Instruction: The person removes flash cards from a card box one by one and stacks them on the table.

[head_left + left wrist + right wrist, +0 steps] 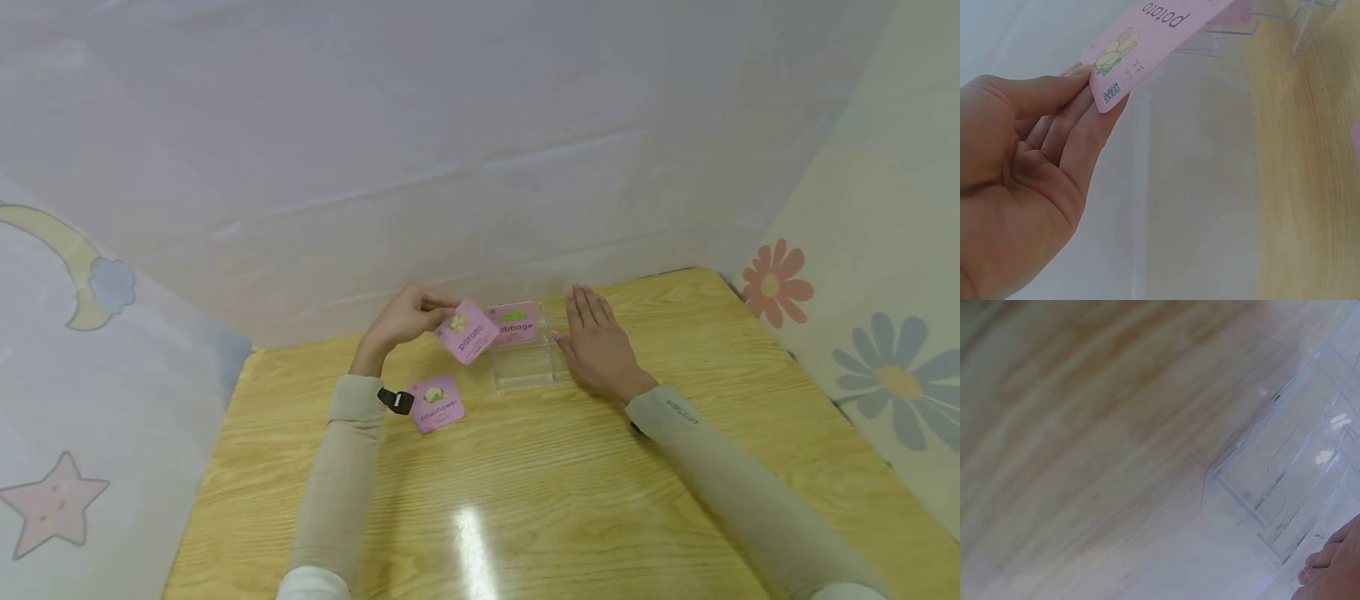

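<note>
Potato card [467,333] sits tilted, left of holder [523,368]; left hand [405,321] pinches its corner, right hand [600,354] straight-fingered opposite.

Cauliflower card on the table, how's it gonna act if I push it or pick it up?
The cauliflower card is probably fairly stiff: the similar potato card, pinched near one edge by the left hand, doesn't visibly droop. It looks thin, so likely light. Lying flat on the glossy table, it would probably slide rather than tip.
</note>
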`<action>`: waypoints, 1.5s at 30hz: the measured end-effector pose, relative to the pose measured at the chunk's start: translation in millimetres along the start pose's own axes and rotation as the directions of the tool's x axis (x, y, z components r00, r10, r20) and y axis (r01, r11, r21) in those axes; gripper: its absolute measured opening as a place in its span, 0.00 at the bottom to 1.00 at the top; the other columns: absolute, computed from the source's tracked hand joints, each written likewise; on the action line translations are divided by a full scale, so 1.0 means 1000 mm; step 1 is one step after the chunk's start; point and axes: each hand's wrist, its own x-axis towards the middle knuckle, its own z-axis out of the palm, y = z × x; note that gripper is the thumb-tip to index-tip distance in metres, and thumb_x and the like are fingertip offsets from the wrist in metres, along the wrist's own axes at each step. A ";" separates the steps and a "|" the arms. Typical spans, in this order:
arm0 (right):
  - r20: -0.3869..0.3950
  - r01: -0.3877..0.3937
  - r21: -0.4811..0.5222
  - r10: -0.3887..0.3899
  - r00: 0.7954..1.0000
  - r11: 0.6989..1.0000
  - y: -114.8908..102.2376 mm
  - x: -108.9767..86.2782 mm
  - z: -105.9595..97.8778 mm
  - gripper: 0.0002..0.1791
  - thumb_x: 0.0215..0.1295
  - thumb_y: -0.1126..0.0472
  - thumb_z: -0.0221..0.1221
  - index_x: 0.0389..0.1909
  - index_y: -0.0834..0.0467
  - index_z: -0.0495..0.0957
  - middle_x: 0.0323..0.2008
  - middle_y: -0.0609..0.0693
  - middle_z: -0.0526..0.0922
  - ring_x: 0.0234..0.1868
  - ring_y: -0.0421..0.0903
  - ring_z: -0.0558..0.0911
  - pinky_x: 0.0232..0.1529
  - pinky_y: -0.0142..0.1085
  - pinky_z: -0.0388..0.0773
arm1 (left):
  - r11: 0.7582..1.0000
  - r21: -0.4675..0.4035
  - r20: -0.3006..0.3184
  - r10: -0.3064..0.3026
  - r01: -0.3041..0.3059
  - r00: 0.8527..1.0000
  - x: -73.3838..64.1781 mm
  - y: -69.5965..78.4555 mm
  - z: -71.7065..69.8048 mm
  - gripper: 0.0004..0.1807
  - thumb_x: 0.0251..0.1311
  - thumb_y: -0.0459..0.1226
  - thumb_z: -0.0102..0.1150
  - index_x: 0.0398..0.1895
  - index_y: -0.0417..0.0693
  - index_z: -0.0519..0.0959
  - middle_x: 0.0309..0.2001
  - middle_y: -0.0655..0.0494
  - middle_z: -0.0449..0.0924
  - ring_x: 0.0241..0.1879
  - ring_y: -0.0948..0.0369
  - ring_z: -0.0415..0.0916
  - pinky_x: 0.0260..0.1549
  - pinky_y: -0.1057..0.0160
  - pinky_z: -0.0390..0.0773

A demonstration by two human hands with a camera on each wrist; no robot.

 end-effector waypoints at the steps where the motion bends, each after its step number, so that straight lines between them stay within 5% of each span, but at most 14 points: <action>1: 0.002 0.000 0.001 0.000 1.000 1.000 0.000 0.000 0.000 0.43 0.77 0.39 0.35 0.77 0.63 0.31 0.79 0.62 0.36 0.81 0.57 0.38 0.81 0.51 0.35 | 1.000 -0.007 0.005 -0.011 0.011 1.000 -0.001 -0.002 0.000 0.15 0.69 0.35 0.54 0.56 0.48 0.82 0.45 0.49 0.88 0.29 0.60 0.77 0.20 0.70 0.66; 3: 0.007 -0.003 0.003 0.003 1.000 1.000 0.000 0.001 0.001 0.43 0.77 0.39 0.34 0.77 0.62 0.31 0.79 0.62 0.35 0.81 0.57 0.37 0.81 0.52 0.35 | 0.999 -0.016 0.015 -0.038 0.038 0.999 -0.002 -0.006 0.000 0.15 0.69 0.35 0.54 0.55 0.48 0.83 0.44 0.49 0.88 0.28 0.59 0.77 0.19 0.70 0.63; 6: 0.007 -0.005 0.004 0.005 1.000 1.000 0.000 0.000 0.001 0.43 0.77 0.38 0.32 0.77 0.62 0.31 0.79 0.62 0.36 0.81 0.58 0.38 0.81 0.52 0.35 | 0.997 -0.033 0.043 -0.063 0.065 0.997 -0.006 -0.014 0.000 0.15 0.69 0.34 0.54 0.56 0.47 0.82 0.45 0.48 0.88 0.33 0.61 0.83 0.26 0.69 0.77; 12: -0.003 -0.003 0.001 0.003 1.000 1.000 0.000 -0.002 0.002 0.43 0.78 0.39 0.32 0.77 0.63 0.32 0.79 0.63 0.38 0.81 0.58 0.39 0.81 0.52 0.36 | 0.991 -0.072 0.089 -0.104 0.111 0.991 -0.015 -0.032 -0.001 0.16 0.69 0.35 0.54 0.57 0.47 0.82 0.46 0.48 0.87 0.41 0.57 0.86 0.46 0.52 0.85; 30: -0.012 0.003 -0.001 -0.003 1.000 1.000 0.000 -0.004 0.000 0.43 0.78 0.39 0.32 0.77 0.67 0.39 0.79 0.64 0.41 0.81 0.59 0.40 0.81 0.52 0.36 | 0.963 -0.141 0.129 -0.213 0.231 0.968 -0.037 -0.080 0.008 0.14 0.66 0.30 0.56 0.53 0.41 0.83 0.57 0.47 0.82 0.45 0.59 0.85 0.47 0.61 0.85; 45: -0.006 0.007 -0.005 -0.007 1.000 1.000 0.000 -0.002 -0.003 0.43 0.78 0.40 0.36 0.77 0.67 0.39 0.78 0.65 0.42 0.80 0.61 0.43 0.81 0.53 0.38 | 0.958 -0.127 0.183 -0.232 0.257 0.955 -0.044 -0.096 0.011 0.14 0.67 0.30 0.54 0.51 0.40 0.83 0.48 0.46 0.87 0.40 0.58 0.86 0.40 0.62 0.86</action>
